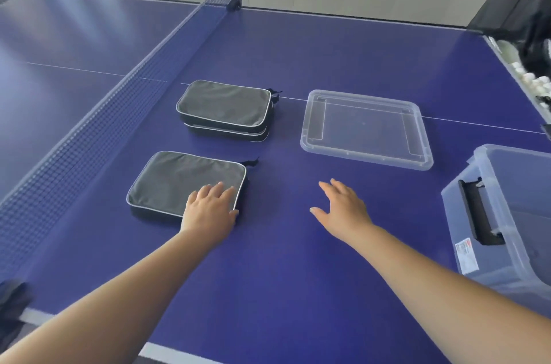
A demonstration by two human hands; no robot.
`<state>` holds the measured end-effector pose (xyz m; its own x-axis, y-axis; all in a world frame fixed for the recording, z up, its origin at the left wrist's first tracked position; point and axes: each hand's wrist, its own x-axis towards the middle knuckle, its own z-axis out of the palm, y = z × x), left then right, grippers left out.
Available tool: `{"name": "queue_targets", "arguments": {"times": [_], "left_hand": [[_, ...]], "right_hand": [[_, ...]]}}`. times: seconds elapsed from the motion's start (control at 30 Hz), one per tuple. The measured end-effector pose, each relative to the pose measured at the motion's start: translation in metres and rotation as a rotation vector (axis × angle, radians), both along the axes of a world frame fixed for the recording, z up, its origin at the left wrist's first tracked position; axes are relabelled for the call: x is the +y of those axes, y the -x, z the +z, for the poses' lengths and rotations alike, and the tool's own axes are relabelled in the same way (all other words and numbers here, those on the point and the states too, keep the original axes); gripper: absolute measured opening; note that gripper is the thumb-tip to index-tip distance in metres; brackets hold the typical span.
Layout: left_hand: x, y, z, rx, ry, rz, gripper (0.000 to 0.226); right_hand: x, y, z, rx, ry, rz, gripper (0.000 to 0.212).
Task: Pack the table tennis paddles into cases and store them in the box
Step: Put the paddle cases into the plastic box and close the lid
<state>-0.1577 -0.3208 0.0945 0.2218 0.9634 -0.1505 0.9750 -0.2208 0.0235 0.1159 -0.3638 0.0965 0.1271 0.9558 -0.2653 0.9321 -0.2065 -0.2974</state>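
A single grey zipped paddle case (176,180) lies on the blue table near me. My left hand (211,208) rests flat on its near right corner, fingers spread, thumb against its right edge. Behind it, two more grey cases (223,107) lie stacked. My right hand (343,205) hovers open above bare table to the right of the near case, holding nothing. The clear storage box (504,217) stands at the right edge, its lid (366,129) lying flat on the table beyond my right hand. No bare paddle is in view.
The table net (125,104) runs along the left side of the cases. A tray of white balls (533,80) sits at the far right edge. A dark cloth (13,301) hangs at the near left corner.
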Motion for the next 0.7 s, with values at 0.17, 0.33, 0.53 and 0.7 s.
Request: {"name": "queue_targets", "arguments": {"times": [0.17,0.33,0.53,0.7], "left_hand": [[0.03,0.075,-0.003,-0.043,-0.005,0.068,0.066],[0.069,0.149,-0.014,-0.085,0.027,0.076,0.072],[0.106,0.203,-0.035,-0.221,0.163,0.129,0.075],[0.119,0.21,-0.053,-0.301,0.254,0.118,0.079]], "right_hand": [[0.026,0.076,-0.005,0.09,-0.012,0.048,0.071],[0.051,0.153,-0.026,0.204,0.007,-0.053,0.074],[0.066,0.21,-0.05,0.328,0.071,-0.258,0.082],[0.072,0.225,-0.06,0.328,0.117,-0.307,0.088]]}}
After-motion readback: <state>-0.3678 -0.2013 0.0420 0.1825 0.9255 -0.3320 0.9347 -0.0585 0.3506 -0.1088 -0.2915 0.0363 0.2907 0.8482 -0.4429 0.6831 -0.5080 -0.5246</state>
